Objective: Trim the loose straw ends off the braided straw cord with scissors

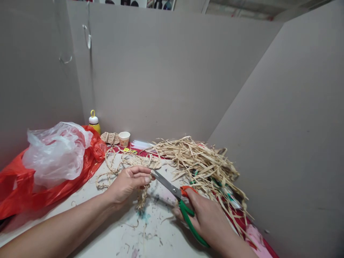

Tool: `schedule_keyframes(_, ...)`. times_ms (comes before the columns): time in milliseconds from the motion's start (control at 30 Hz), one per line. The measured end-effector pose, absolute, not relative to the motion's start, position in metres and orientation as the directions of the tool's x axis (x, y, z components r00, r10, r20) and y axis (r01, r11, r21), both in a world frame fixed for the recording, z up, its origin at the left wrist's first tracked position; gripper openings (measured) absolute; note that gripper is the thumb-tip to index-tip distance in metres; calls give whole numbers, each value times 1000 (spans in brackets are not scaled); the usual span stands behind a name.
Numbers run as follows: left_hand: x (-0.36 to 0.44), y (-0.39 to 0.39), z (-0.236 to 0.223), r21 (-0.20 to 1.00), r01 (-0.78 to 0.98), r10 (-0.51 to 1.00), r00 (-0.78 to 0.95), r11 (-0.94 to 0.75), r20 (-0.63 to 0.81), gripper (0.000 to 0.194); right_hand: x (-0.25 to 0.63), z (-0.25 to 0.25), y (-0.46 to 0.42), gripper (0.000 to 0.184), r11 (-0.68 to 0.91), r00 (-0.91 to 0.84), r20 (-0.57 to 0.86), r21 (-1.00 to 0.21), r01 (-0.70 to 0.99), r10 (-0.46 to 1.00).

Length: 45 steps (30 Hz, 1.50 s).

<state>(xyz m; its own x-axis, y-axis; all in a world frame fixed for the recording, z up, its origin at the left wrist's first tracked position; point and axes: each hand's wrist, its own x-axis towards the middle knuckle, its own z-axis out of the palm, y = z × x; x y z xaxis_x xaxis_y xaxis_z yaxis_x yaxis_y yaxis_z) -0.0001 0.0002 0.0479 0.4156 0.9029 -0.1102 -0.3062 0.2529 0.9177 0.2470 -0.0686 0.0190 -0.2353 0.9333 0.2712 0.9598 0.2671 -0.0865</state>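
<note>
No legible text, brands or numbers. Small white tapered paper cup has a brownish-orange print, too small to make out; small bright-yellow pieces nearby, too blurred to read.

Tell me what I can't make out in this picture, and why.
In the head view:
Tan braided straw cord inside the left hand: covered by that hand.
Whether the metal scissors with green-and-orange handles touch it: too small.
Inside of the crumpled red plastic bag: hidden by its folds.
Dark objects above the flat grey partition: cut off by the top edge.
</note>
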Motion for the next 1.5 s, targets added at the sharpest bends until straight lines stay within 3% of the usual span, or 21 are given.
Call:
schedule_keyframes(333, 2, 0, 49, 909, -290, 895, 416, 299, -161, 27, 256, 15, -66, 22, 317, -308, 291, 15, 948, 906)
schedule_keyframes(633, 0, 2, 50, 854, -299, 852, 452, 425, -265, 28, 258, 16, -65, 23, 334, -372, 487, 167, 928, 790)
schedule_keyframes(867, 0, 3, 50, 838, -294, 836, 462, 459, -295, 27, 260, 15, -64, 23, 363, -404, 498, 181, 914, 767)
schedule_keyframes(1133, 1, 3, 54, 854, -241, 829, 460, 461, -318, 22, 265, 16, -65, 25, 419, -422, 446, 111, 901, 789)
schedule_keyframes(1500, 1, 6, 55, 860, -229, 834, 449, 456, -322, 21, 264, 12, -66, 31, 390, -415, 464, 154, 908, 783)
